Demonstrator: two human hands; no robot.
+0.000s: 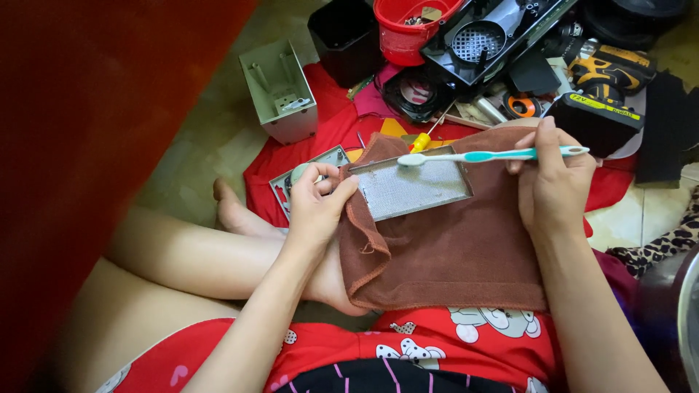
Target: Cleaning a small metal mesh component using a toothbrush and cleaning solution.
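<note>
A flat metal mesh panel [413, 189] in a silver frame lies on a brown towel [451, 255] spread over my knee. My left hand [319, 205] pinches the panel's left end together with the towel's edge. My right hand [550, 182] holds a white and teal toothbrush [495, 155] by its handle, its bristle head resting at the panel's far edge, near the middle.
On a red cloth [335, 131] ahead lie a grey metal box [280, 91], a black box [346, 36], a red bucket [408, 25], black plastic housings [484, 36], a yellow-handled screwdriver [420, 142] and a yellow and black cordless drill [604, 91]. A red surface [87, 145] fills the left.
</note>
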